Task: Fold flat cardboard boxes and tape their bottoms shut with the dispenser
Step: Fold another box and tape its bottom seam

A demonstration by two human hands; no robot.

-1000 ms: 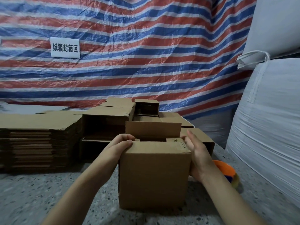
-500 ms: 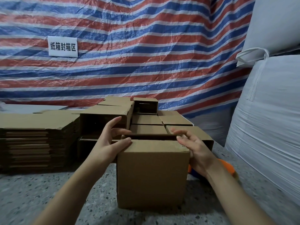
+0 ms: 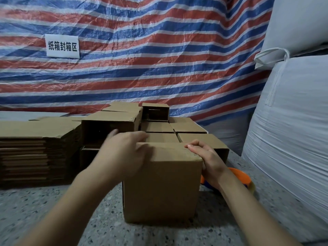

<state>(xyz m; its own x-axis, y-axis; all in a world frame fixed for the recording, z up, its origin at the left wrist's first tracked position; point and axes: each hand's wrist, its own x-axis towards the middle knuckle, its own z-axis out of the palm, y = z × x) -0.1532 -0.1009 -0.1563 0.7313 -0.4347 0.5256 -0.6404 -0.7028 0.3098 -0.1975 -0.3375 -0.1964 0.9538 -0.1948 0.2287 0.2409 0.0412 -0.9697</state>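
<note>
A brown cardboard box (image 3: 160, 189) stands upright on the speckled table (image 3: 44, 206) in front of me, its top flaps folded down flat. My left hand (image 3: 124, 151), blurred by motion, lies over the box's top left edge with the fingers spread. My right hand (image 3: 207, 157) rests at the top right corner, its fingers lightly curled on the flap edge. An orange tape dispenser (image 3: 239, 176) lies on the table just right of the box, partly hidden behind my right wrist.
A tall stack of flat cardboard blanks (image 3: 32, 151) sits at the left. Several assembled boxes (image 3: 159, 125) stand behind the one I work on. Large white sacks (image 3: 292, 139) crowd the right side. A striped tarp (image 3: 142, 59) with a white sign (image 3: 62, 46) hangs behind.
The far flap that stood up a second ago now lies folded down. My left hand has swept across the box top; my right hand moved from the side onto the top corner.
</note>
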